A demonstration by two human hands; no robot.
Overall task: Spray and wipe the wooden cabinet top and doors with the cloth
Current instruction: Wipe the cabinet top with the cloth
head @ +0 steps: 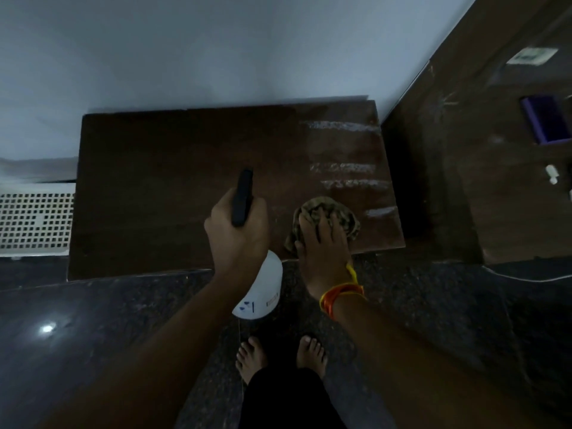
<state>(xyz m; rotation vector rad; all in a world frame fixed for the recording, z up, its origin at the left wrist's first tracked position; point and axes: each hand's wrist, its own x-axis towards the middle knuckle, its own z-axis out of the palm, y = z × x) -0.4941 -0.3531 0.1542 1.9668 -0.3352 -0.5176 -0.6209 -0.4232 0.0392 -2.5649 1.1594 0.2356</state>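
Observation:
The dark wooden cabinet top (161, 168) fills the middle of the view, seen from above. My left hand (236, 233) grips a spray bottle (261, 292) with a white body and a black nozzle that points out over the top. My right hand (322, 243) presses down on a crumpled olive patterned cloth (340, 212) near the cabinet's front right corner, fingers spread over it. Pale wet streaks (343, 126) mark the right part of the top. The cabinet doors are hidden below the top.
A white wall (216, 48) stands behind the cabinet. A white perforated grille (34, 221) sits at the left. A taller dark wooden surface (495, 168) with a purple object (544, 123) stands at the right. My bare feet (278, 354) are on dark polished stone floor.

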